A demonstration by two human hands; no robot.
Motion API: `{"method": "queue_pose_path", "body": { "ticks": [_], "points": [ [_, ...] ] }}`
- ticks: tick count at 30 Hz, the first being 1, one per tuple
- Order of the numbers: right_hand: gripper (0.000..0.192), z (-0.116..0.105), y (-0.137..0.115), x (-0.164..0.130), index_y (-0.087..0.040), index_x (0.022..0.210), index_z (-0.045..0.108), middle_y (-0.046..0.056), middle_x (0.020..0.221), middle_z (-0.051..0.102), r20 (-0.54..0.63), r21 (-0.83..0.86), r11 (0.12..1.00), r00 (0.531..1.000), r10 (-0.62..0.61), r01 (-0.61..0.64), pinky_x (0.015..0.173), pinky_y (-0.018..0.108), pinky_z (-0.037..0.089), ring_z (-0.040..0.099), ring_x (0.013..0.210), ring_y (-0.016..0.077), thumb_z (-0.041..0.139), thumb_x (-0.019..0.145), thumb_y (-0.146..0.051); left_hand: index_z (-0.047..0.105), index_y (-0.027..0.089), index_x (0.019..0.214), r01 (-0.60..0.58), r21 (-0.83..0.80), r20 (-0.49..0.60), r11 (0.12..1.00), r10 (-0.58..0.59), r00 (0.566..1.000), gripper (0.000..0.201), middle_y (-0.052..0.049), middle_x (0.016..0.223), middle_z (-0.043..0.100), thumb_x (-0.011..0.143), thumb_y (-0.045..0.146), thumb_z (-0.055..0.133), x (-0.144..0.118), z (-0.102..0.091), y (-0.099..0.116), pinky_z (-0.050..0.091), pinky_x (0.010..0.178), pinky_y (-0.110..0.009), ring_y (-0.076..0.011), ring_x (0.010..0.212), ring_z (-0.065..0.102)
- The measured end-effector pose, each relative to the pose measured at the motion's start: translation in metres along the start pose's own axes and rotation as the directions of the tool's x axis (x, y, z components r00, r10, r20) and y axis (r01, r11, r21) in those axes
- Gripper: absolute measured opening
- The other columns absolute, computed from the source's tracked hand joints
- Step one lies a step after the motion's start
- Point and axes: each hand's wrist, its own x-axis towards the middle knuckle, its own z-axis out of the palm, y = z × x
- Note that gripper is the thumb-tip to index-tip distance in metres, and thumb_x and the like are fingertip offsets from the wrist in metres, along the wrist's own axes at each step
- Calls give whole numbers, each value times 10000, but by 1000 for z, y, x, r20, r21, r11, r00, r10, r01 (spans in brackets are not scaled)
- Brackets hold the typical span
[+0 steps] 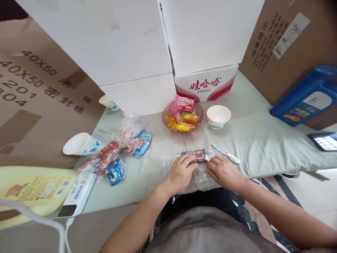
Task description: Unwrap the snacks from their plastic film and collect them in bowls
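A dark brown wrapped snack bar (195, 156) lies on or inside a clear plastic bag (168, 160) near the cloth's front edge; I cannot tell which. My left hand (181, 173) is bent over the bar's lower left side, fingers closed on it and the plastic. At the bar's right end, my right hand (223, 173) has its fingers curled and pinched on the plastic. A white pen (225, 153) lies just beyond the right hand. Farther back, a pink glass bowl (166, 123) holds pink and yellow wrapped snacks, with a white paper bowl (218, 117) beside it.
Wrapped snacks (116, 172) and a tipped paper cup (81, 144) lie at left, near a white power bank (77, 195) and a yellow bottle (34, 191). White boxes (137, 93) line the back. A blue bottle (302, 98) and a phone (323, 141) are at right.
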Motion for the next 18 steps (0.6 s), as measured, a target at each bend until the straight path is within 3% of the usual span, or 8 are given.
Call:
{"method": "queue_pose_path", "body": {
  "ticks": [3,5,9,12,15,18],
  "points": [
    [186,7,10,1,-158,992,628,109,965,624,-149,-39,999,989,-18,13,782,374,436,545,911,251,525,936,-302,576,230,1272,59,83,44,995,-63,997,476,-115,1343,545,806,190,661,22,6,-15,409,1041,-532,-311,1266,469],
    [186,15,12,-6,-167,1034,620,112,1019,618,-192,-2,996,977,-90,92,815,380,438,532,952,245,503,947,-283,574,226,1286,89,47,90,995,-93,992,545,-113,1290,583,764,247,730,29,4,-27,434,1024,-511,-302,1208,515],
    [235,32,11,-24,-183,1009,627,89,975,619,-156,98,957,954,-258,275,801,347,436,524,911,203,395,973,-180,658,257,1187,129,-141,128,982,-111,986,359,-63,1165,658,832,306,669,32,-2,-44,485,976,-401,-227,1074,598],
    [254,38,9,-29,-169,1027,632,94,957,621,-156,128,952,954,-256,276,787,349,430,518,890,202,384,975,-179,712,255,1087,195,-250,130,948,-167,977,260,-53,1129,679,890,356,575,36,-7,-47,488,950,-349,-202,1028,631],
    [264,36,8,-27,-168,1009,641,88,917,619,-140,153,957,964,-225,246,772,340,429,513,856,195,380,978,-185,739,216,903,323,-225,202,919,-280,938,356,-42,886,712,948,411,443,46,-13,-50,498,788,-308,-188,816,653],
    [244,29,7,-23,-172,990,643,77,882,615,-100,193,951,969,-224,240,767,325,437,515,835,189,407,980,-234,709,199,789,457,-33,249,889,-436,865,375,-44,725,682,952,390,430,61,-24,-57,456,678,-307,-207,699,623]
  ]
}}
